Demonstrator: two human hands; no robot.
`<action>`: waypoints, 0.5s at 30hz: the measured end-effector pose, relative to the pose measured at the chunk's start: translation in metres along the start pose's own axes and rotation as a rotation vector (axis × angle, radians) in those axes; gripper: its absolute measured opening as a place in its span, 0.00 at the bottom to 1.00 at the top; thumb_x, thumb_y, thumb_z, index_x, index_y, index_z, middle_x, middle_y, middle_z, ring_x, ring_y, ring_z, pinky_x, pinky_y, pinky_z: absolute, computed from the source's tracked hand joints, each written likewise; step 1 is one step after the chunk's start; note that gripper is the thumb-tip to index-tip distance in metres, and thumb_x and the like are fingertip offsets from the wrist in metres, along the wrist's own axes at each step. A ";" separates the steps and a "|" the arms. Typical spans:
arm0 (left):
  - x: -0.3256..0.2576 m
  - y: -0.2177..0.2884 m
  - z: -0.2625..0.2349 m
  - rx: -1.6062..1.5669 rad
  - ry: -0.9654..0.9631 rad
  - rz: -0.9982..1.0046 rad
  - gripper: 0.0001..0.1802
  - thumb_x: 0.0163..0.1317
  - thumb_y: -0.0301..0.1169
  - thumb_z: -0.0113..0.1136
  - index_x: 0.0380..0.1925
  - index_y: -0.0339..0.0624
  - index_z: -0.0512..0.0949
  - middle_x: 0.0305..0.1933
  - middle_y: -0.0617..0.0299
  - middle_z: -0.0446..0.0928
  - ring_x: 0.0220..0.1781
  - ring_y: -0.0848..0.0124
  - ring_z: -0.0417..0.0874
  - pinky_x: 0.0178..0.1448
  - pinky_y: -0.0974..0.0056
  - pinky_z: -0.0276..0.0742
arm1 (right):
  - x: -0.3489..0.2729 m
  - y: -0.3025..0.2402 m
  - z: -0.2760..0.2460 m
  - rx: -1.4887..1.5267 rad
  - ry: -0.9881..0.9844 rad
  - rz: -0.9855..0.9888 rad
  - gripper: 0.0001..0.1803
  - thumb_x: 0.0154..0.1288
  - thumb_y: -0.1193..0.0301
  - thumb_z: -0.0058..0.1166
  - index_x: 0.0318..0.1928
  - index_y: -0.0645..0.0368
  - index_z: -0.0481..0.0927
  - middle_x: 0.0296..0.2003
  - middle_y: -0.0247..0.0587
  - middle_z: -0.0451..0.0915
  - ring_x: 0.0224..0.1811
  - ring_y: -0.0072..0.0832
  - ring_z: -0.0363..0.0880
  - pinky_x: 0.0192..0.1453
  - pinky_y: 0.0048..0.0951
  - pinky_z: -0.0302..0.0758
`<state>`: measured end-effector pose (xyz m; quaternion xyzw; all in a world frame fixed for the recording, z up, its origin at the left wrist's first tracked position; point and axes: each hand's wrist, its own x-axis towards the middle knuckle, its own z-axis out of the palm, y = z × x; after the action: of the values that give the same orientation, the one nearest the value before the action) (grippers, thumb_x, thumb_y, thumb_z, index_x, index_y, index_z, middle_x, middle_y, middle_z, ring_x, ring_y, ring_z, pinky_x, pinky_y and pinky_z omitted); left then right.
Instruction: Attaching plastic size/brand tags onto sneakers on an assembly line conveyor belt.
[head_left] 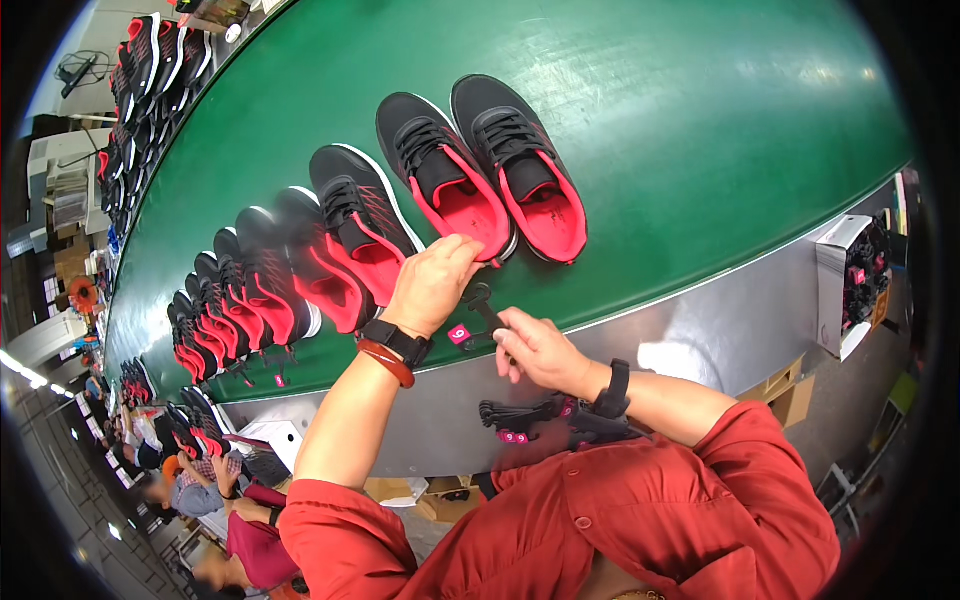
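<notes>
My left hand pinches the heel of a black sneaker with a bright pink lining. Its mate, another black sneaker, lies close against it on the right, both toes pointing away from me. Between the thumb and fingers of my right hand is a black plastic shoe hanger, its hooked end near the sneaker heels. A small pink tag shows beside the hanger. Just left of my left hand stands another pair, the nearer sneaker partly behind the hand.
A green belt carries a row of similar sneakers to the left. Its metal side runs in front of me. Several black hangers lie by my lap. A white box of hangers stands right. Co-workers sit at lower left.
</notes>
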<state>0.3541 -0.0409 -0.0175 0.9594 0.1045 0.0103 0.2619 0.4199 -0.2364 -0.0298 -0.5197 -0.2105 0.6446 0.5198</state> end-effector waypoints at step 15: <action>-0.005 -0.003 0.003 0.003 0.023 -0.002 0.15 0.51 0.24 0.67 0.40 0.40 0.78 0.39 0.57 0.79 0.41 0.58 0.82 0.43 0.59 0.81 | 0.005 0.010 -0.008 0.287 0.209 0.013 0.12 0.78 0.65 0.36 0.45 0.62 0.66 0.24 0.40 0.78 0.19 0.20 0.73 0.27 0.22 0.73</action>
<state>0.3493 -0.0411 -0.0216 0.9595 0.1085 0.0208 0.2590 0.4232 -0.2384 -0.0433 -0.5055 -0.0577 0.6140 0.6034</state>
